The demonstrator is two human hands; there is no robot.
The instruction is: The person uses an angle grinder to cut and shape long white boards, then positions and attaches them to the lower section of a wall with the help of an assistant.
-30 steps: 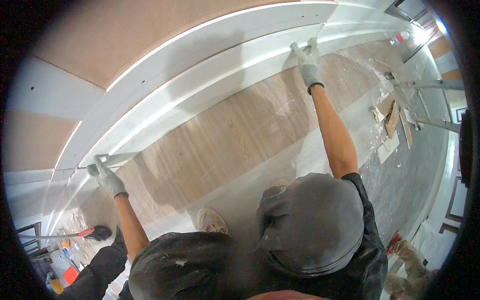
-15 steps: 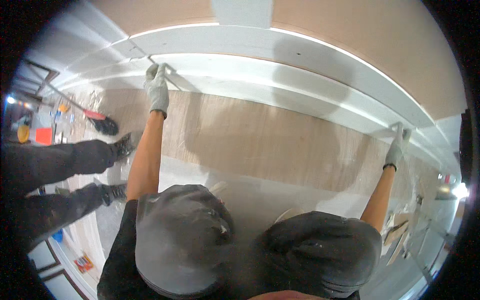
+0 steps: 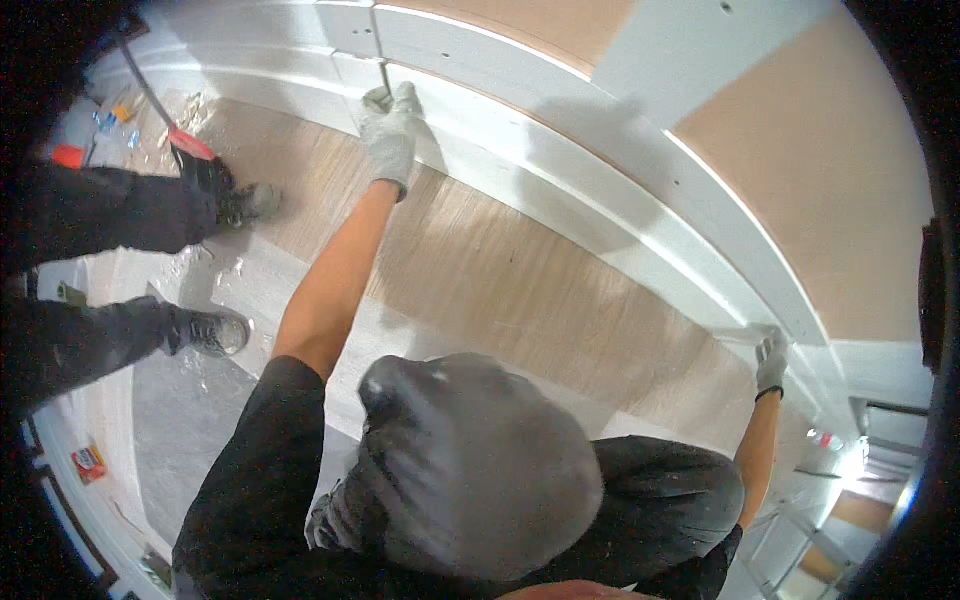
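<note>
My left hand (image 3: 390, 125), in a pale grey work glove, reaches up and grips the long white moulding (image 3: 560, 130) right beside a joint between two sections. A thin dark stick pokes out above its fingers; what it is I cannot tell. My right hand (image 3: 771, 358), also gloved, holds the same white moulding far along to the right, near its end. Both arms are bare below short dark sleeves. A grey cap (image 3: 480, 465) fills the lower middle of the view. Tan wall panels (image 3: 800, 150) lie beyond the moulding.
Another person's legs in dark trousers stand at the left, with shoes (image 3: 215, 332) on a dusty white sheet. A red-handled tool (image 3: 190, 145) and an orange object (image 3: 68, 157) lie at the upper left. A wood-grain floor (image 3: 520, 290) runs below the moulding.
The view has swung round, so the moulding now runs from upper left to lower right. Both gloved hands stay on it. The other person's legs have come closer at the left.
</note>
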